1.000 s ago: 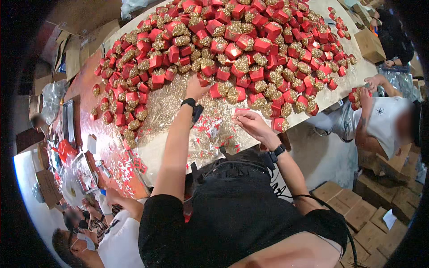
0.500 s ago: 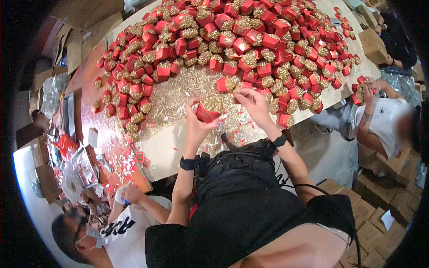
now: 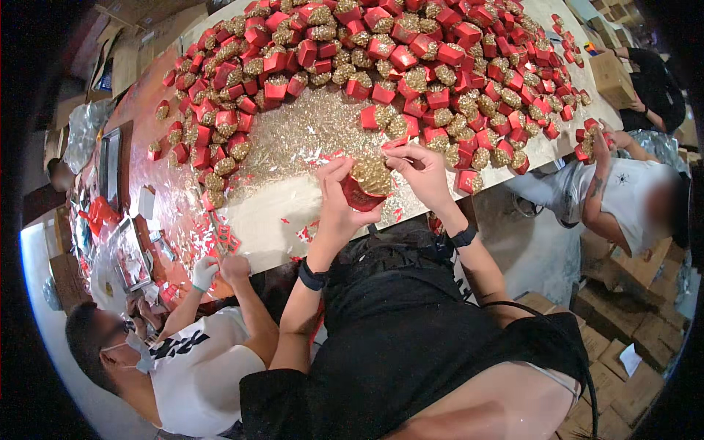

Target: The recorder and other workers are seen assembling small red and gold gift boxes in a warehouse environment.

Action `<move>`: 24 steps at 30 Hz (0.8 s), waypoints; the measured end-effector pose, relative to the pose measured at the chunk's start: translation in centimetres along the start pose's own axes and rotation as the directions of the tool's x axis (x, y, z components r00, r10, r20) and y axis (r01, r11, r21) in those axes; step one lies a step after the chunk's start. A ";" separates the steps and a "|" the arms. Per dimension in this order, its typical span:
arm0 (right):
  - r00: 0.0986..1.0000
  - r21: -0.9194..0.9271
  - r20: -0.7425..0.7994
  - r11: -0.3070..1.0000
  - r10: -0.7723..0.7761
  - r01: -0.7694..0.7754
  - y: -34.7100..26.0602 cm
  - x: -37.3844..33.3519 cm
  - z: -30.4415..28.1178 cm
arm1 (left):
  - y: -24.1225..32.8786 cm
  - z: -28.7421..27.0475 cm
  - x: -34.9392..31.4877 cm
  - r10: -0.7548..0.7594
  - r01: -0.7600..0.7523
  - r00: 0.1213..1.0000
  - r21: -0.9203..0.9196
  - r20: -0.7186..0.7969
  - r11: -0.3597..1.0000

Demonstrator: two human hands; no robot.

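My left hand (image 3: 337, 202) is wrapped round a small red faceted cup with a bumpy gold top (image 3: 372, 177), held tilted just above the table's near edge. The gold top faces up and toward my right hand. Close beside its rim, my right hand (image 3: 427, 174) is closed in a pinch on a small red piece (image 3: 396, 143). The exact kind of that piece is too small to make out. Beyond my hands lies a large heap of similar red cups with gold tops (image 3: 418, 73).
Loose gold bits (image 3: 293, 136) and red and white scraps cover the table around my hands. At left, a person in a white shirt (image 3: 205, 359) works at the table. Another person (image 3: 623, 191) at right holds several red-and-gold pieces. Cardboard boxes (image 3: 623, 315) stand lower right.
The red cup in my left hand has turned, so its gold top now shows. My hands have come closer together. The person at left has shifted, with hands now at the table edge.
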State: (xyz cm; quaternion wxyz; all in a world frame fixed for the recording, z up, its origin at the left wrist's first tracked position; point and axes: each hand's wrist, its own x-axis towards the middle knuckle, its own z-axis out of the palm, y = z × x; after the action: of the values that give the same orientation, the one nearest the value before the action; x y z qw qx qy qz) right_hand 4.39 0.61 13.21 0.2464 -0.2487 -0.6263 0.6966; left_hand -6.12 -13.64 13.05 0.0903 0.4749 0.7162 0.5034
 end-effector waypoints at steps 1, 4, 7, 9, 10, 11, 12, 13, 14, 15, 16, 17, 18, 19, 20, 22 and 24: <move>1.000 -0.032 0.003 0.999 -0.020 0.020 -0.1 -0.2 -0.2 | 0.1 0.1 -0.2 0.015 -0.015 1.000 -0.007 0.005 1.000; 0.999 -0.092 0.027 0.995 -0.022 0.024 -0.5 -0.8 -0.8 | 0.6 0.3 -0.5 0.054 -0.054 0.998 -0.016 0.016 0.998; 0.998 -0.111 0.066 0.994 0.024 -0.017 -0.7 -0.9 -1.2 | 0.7 -0.3 -0.9 0.081 -0.079 0.991 -0.027 0.102 0.997; 0.990 -0.148 0.126 0.988 0.057 -0.038 -1.1 -0.9 -1.2 | 0.4 -0.8 -1.0 0.102 -0.094 0.984 -0.061 0.145 0.994; 0.989 -0.161 0.132 0.986 0.073 -0.051 -1.8 -1.2 -1.3 | 0.0 -1.1 -1.0 0.133 -0.115 0.973 -0.105 0.190 0.988; 0.993 -0.242 0.118 0.970 0.023 0.007 -1.6 -1.6 -1.6 | 0.2 -0.9 -1.0 0.150 -0.128 0.972 -0.125 0.183 0.984; 0.993 -0.319 0.111 0.945 -0.031 0.065 -1.3 -2.1 -2.0 | 0.7 -1.1 -1.0 0.116 -0.079 0.966 -0.164 0.232 0.983; 0.993 -0.324 0.114 0.945 -0.005 0.042 -1.4 -2.4 -2.2 | 0.4 -1.1 -0.7 0.147 -0.104 0.945 -0.158 0.291 0.982; 0.993 -0.331 0.114 0.943 0.023 0.016 -1.5 -2.9 -2.3 | 0.1 -1.2 -0.8 0.176 -0.127 0.919 -0.158 0.352 0.979; 0.990 -0.207 0.086 0.974 0.108 -0.088 -0.7 -3.2 -2.4 | 0.0 -1.5 -0.9 0.148 -0.108 0.930 -0.135 0.338 0.985; 0.987 -0.202 0.112 0.975 0.116 -0.092 -0.1 -3.5 -2.6 | 0.1 -1.9 -0.8 0.148 -0.089 0.906 -0.165 0.396 0.982; 0.981 -0.282 0.129 0.954 0.143 -0.102 0.2 -3.7 -2.7 | 0.2 -2.2 -1.0 0.153 -0.069 0.878 -0.197 0.453 0.978; 0.975 -0.360 0.141 0.926 0.169 -0.109 0.6 -4.0 -2.7 | 0.1 -2.3 -1.3 0.136 -0.057 0.885 -0.186 0.445 0.981; 0.983 -0.235 0.131 0.967 0.132 -0.099 0.1 -4.3 -1.8 | 0.0 -2.3 -1.6 0.144 -0.048 0.880 -0.216 0.453 0.975; 0.980 -0.234 0.142 0.967 0.136 -0.100 -0.1 -4.6 -1.4 | -0.1 -2.3 -1.9 0.154 -0.040 0.873 -0.247 0.462 0.968; 0.988 -0.211 0.071 0.970 0.140 -0.122 -0.3 -5.1 -1.0 | -0.5 -2.0 -2.4 0.183 -0.078 0.889 -0.254 0.420 0.964; 0.987 -0.182 0.036 0.972 0.155 -0.146 0.7 -5.3 -1.2 | -0.8 -1.7 -2.6 0.200 -0.116 0.897 -0.228 0.393 0.967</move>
State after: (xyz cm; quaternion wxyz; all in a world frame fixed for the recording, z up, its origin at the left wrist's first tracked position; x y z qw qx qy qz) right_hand 9.18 -2.05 12.58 0.1541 -0.2991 -0.6715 0.6602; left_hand -6.21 -16.72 12.31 0.2451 0.6160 0.5859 0.4661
